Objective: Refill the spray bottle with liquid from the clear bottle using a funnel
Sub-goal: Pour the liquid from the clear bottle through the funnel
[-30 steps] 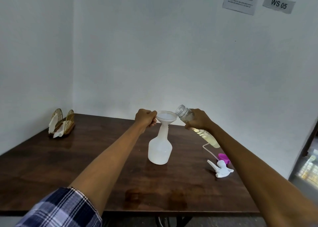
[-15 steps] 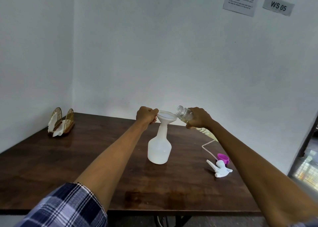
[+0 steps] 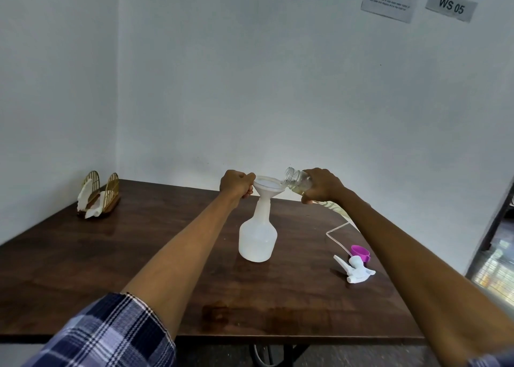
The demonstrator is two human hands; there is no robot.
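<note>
Spray bottle (image 3: 257,238) stands upright near the middle of the worktop (image 3: 139,255), with the white funnel (image 3: 267,186) seated in its narrow neck; its body is thin, cloudy plastic, and I judge it light and easy to tip, because it seems to hold little liquid and the funnel makes it tall. My left hand (image 3: 236,184) is clenched on the rim of the funnel at its left side, so I steady the funnel and not the bottle body; I think this is a fair place to hold, but too much side push could lean the whole thing over. My right hand (image 3: 322,186) wraps the clear bottle (image 3: 299,181) around its upper body, tilted with the open mouth just over the right edge of the funnel; pale yellowish liquid lies inside. I judge this bottle stiff but smooth, perhaps slippery if wet, and heavier toward its hidden lower end; a hold near the shoulder gives good control of the angle. I cannot tell whether liquid is already running out. To the right on the worktop lie the white trigger head (image 3: 357,269) with its thin tube (image 3: 335,234) and a purple cap (image 3: 360,252); at the far left stands a golden napkin holder (image 3: 98,197).
</note>
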